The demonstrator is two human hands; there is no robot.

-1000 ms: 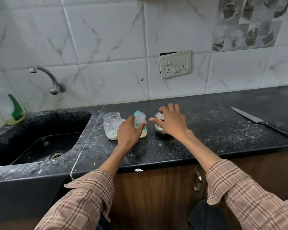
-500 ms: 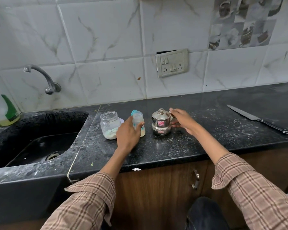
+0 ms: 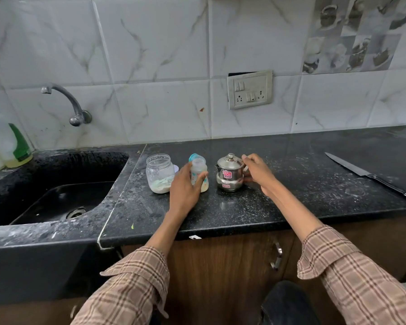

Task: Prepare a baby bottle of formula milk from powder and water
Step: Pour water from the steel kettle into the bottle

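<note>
1. The baby bottle [image 3: 198, 175] stands upright on the black counter [image 3: 302, 202], between a clear powder jar [image 3: 159, 173] on its left and a small steel pot [image 3: 229, 173] on its right, each just beside it.
2. The left hand [image 3: 185, 188] wraps the bottle's lower body, thumb on the right side and fingers round the left, so it is grasping the bottle and steadying it on the counter.
3. The right hand [image 3: 258, 172] sits at the pot's handle side with its fingers curled in against it; the handle itself is hidden, but the hand appears to be grasping the pot there.
4. The bottle looks open at the top, with a teal piece [image 3: 193, 157] just behind its mouth; a pale layer shows at the bottom, likely powder.
5. Handling, as a judgement: the bottle is thin plastic, light and easy to tip, so a hold low on the body, as now, suits a pour into it.
6. The pot is stiff metal with a knobbed lid [image 3: 231, 158]; if filled it will feel heavier than it looks, and its polished wall may be slippery, so the handle is the place to hold.
7. The lid may slide when the pot tilts.
8. A knife [image 3: 370, 175] lies well apart on the right.
</note>
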